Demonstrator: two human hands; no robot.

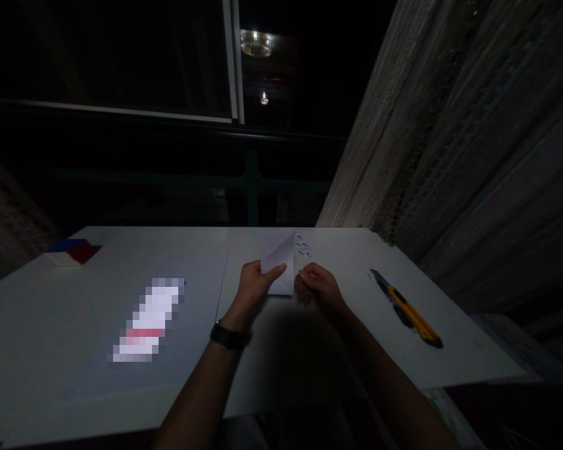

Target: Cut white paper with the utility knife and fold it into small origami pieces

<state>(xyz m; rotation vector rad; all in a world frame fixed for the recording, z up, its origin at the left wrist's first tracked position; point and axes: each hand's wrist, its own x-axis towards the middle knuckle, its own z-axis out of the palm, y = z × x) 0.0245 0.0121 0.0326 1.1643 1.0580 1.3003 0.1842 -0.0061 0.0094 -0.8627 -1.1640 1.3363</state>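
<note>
My left hand (258, 284), with a dark band on its wrist, grips a folded sheet of white paper (281, 250) over the middle of the table. Its thumb lies across the front of the paper and the fingers are behind. The paper's top edge slants up to a point at the right. Just right of the paper's edge is my right hand (319, 287), its fingers curled and its thumb and forefinger pinched together. Whatever may be between those fingertips is too small and dark to make out. Several small pale scraps with dark edges (302, 244) lie beyond it.
A yellow and black box cutter (410, 315) lies on the right of the white table (347, 369), blade outward. On the left, a bright pixelated rectangle (147, 322) rests on a large pale sheet (201, 300). A blue, red and white cube (72, 251) sits far left. Curtains (426, 112) hang at right.
</note>
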